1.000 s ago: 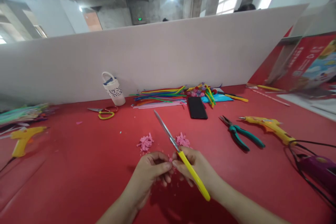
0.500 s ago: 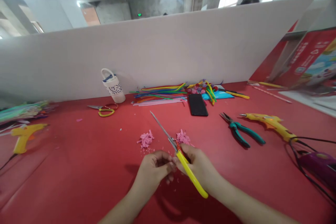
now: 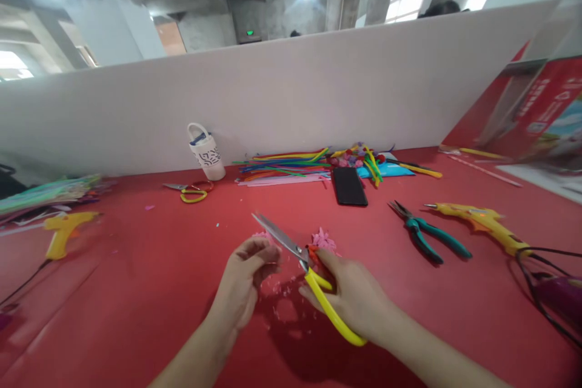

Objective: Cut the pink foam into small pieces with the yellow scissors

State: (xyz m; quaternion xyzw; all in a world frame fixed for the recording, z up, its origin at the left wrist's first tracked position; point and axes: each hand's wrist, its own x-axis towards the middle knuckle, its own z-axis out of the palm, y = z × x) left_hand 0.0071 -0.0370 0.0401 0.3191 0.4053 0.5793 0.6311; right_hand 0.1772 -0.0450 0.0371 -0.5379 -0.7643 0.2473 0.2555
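Red tbl (image 3: 154, 297), held scissors (image 3: 299, 251), ylw hndl (image 3: 330, 313), slvr blades (image 3: 278, 233)

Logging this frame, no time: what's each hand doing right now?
Left hand: fingers curled in; cannot tell whether it pinches anything.
Right hand: closed on the handles of yellow-and-red-handled scissors.

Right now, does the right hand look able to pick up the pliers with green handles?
Probably not straight away: the right hand holds the scissors, so it would likely need to release them first. The way looks free, as the pliers lie uncovered, with nothing seen between.
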